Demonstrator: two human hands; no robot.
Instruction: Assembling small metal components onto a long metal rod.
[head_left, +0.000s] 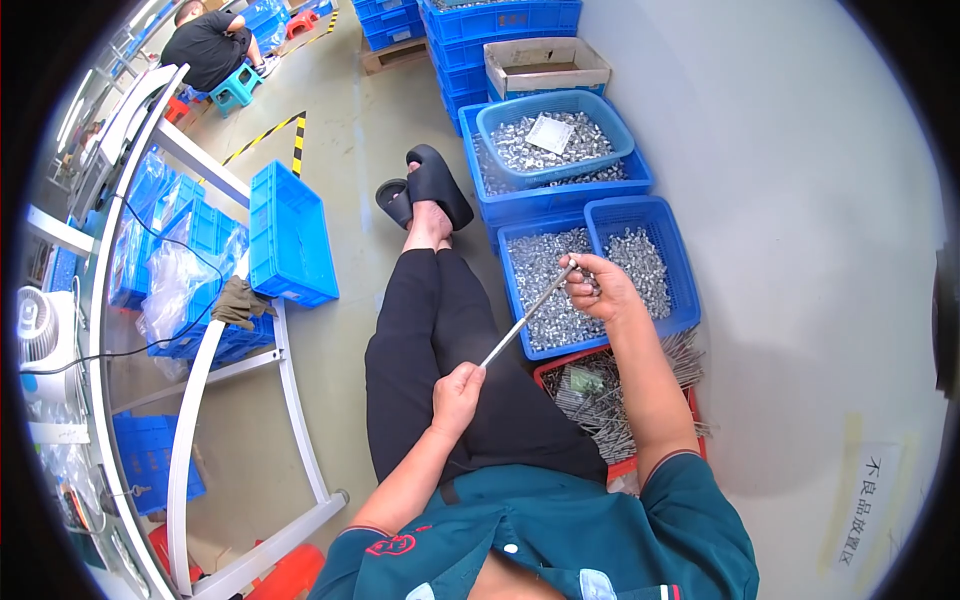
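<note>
My left hand (457, 400) is closed around the lower end of a thin metal rod (522, 324), which slants up and to the right over my lap. At its far end, my right hand (610, 290) pinches a small silvery piece against the tip with thumb and forefinger. Several more small metal pieces (590, 284) lie in the curled fingers of that hand; their exact kind is too small to tell. Below the right hand is a blue bin (512, 300) full of similar pieces, with a smaller blue basket (690, 285) of them inside it.
Beside my right thigh, a red crate (622, 468) holds many metal rods. Farther off stand another blue bin (490, 210) with a light-blue basket (625, 130), and a cardboard box (547, 82). A white-framed table (190, 440) and blue crate (325, 240) are left; a seated person (205, 50) is beyond.
</note>
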